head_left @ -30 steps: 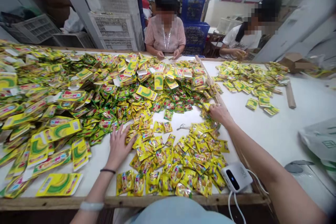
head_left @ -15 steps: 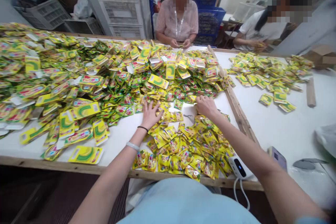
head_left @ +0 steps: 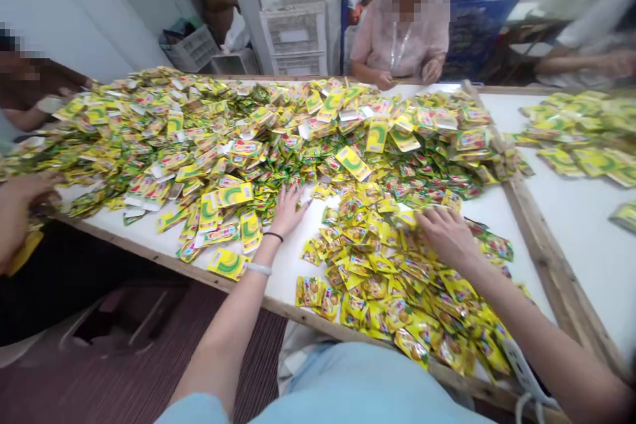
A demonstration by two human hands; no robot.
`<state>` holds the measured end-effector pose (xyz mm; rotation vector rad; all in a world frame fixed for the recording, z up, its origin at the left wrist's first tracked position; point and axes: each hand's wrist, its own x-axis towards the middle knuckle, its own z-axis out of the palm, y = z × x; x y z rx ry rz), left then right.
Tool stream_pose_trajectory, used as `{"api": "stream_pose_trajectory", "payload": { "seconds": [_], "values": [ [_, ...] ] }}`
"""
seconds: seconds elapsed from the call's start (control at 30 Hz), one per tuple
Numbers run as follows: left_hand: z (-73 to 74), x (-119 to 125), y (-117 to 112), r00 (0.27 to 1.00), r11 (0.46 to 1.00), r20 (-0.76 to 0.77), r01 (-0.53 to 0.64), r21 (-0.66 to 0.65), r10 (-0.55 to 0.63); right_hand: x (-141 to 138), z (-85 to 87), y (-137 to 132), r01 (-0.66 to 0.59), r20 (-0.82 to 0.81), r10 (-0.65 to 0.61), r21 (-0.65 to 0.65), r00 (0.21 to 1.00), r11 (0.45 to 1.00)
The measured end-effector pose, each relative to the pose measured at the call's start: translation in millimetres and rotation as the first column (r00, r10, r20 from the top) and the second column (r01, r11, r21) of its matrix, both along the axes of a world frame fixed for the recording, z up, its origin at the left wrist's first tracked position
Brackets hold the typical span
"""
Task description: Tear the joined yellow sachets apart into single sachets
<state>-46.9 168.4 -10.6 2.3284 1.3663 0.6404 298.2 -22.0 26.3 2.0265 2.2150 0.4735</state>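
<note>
Small yellow snack packets lie in a loose heap before me on the white table. To the left of this heap, my left hand is open with its fingers spread, its tips against the green packets of the larger pile. My right hand rests palm down on the heap's far right part. Its fingers are bent and slightly apart, touching yellow packets, with no grip visible; the thumb is hidden. Flat yellow-green card packs lie left of my left wrist.
A wooden strip divides the table on my right, with more yellow packs beyond it. A white power bank with a cable is by my right forearm. Co-workers sit opposite and at the right; another person's hand is at the left.
My view has swung left. My left hand has shifted from the yellow heap to the green packets. My right hand has come nearer over the heap, its fingers loosened from a closed shape.
</note>
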Motion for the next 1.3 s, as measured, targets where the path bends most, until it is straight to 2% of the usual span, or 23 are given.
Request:
{"api": "stream_pose_trajectory", "payload": {
  "seconds": [0.07, 0.13, 0.23, 0.27, 0.3, 0.37, 0.47, 0.53, 0.57, 0.6, 0.67, 0.73, 0.77, 0.8, 0.93, 1.03, 1.2, 1.3],
  "values": [
    [-9.2, 16, 5, 0.999, 0.998, -0.039, 0.034, -0.045, -0.035, -8, -3.4, -1, 0.025, -0.052, -0.024, 0.023, 0.998, 0.999],
    [-14.9, 39, -6, 0.99, 0.987, -0.019, 0.14, -0.073, -0.142, -23, -6.8, -3, 0.019, -0.182, -0.012, 0.038, 0.983, 0.999],
    [-16.0, 67, -34, 0.942, 0.939, 0.128, 0.324, -0.116, -0.309, -55, -9.7, -8, -0.074, -0.442, 0.088, 0.049, 0.893, 0.996],
    [-14.9, 72, -40, 0.924, 0.924, 0.196, 0.358, -0.133, -0.329, -66, -10.4, -8, -0.101, -0.501, 0.114, 0.055, 0.858, 0.993],
    [-13.2, 74, -45, 0.914, 0.921, 0.252, 0.361, -0.148, -0.318, -76, -11.2, -8, -0.118, -0.545, 0.131, 0.06, 0.828, 0.991],
    [-9.2, 71, -47, 0.924, 0.942, 0.304, 0.292, -0.164, -0.233, -92, -12.8, -5, -0.138, -0.6, 0.149, 0.065, 0.786, 0.988],
    [-4.9, 54, -42, 0.955, 0.975, 0.274, 0.159, -0.157, -0.111, -100, -13.0, -4, -0.168, -0.65, 0.167, 0.061, 0.742, 0.984],
    [-5.3, 43, -40, 0.97, 0.98, 0.232, 0.118, -0.16, -0.079, -96, -10.9, -7, -0.128, -0.741, 0.137, 0.069, 0.658, 0.989],
    [-6.7, 39, -39, 0.979, 0.982, 0.196, 0.089, -0.169, -0.055, -93, -9.4, -9, -0.08, -0.812, 0.105, 0.072, 0.574, 0.994],
    [-8.5, 37, -39, 0.989, 0.982, 0.148, 0.052, -0.184, -0.025, -90, -8.1, -12, -0.017, -0.889, 0.063, 0.063, 0.453, 0.998],
    [-12.6, 37, -37, 0.998, 0.975, 0.044, -0.025, -0.221, 0.036, -85, -6.4, -17, 0.106, -0.994, -0.035, -0.025, 0.102, 0.994],
    [-15.5, 41, -34, 0.998, 0.966, -0.029, -0.062, -0.251, 0.057, -84, -6.5, -22, 0.151, -0.974, -0.109, -0.14, -0.197, 0.979],
    [-16.1, 43, -32, 0.998, 0.964, -0.043, -0.058, -0.26, 0.048, -85, -7.1, -23, 0.149, -0.946, -0.133, -0.183, -0.296, 0.972],
    [-16.2, 45, -30, 0.999, 0.964, -0.041, -0.04, -0.264, 0.03, -86, -7.9, -25, 0.144, -0.922, -0.148, -0.211, -0.357, 0.967],
    [-13.9, 50, -26, 0.999, 0.962, -0.036, 0.004, -0.272, -0.015, -96, -11.7, -27, 0.137, -0.872, -0.154, -0.243, -0.464, 0.96],
    [-10.7, 52, -32, 1.0, 0.967, -0.015, 0.01, -0.255, -0.015, -104, -14.2, -26, 0.127, -0.834, -0.154, -0.257, -0.53, 0.958],
    [-1.9, 53, -48, 0.985, 0.985, 0.175, 0.028, -0.167, 0.002, -113, -17.4, -26, 0.106, -0.786, -0.144, -0.257, -0.601, 0.961],
    [3.9, 54, -57, 0.97, 0.986, 0.243, 0.023, -0.167, 0.019, -118, -17.8, -27, 0.106, -0.761, -0.136, -0.259, -0.634, 0.96]
  ]
}}
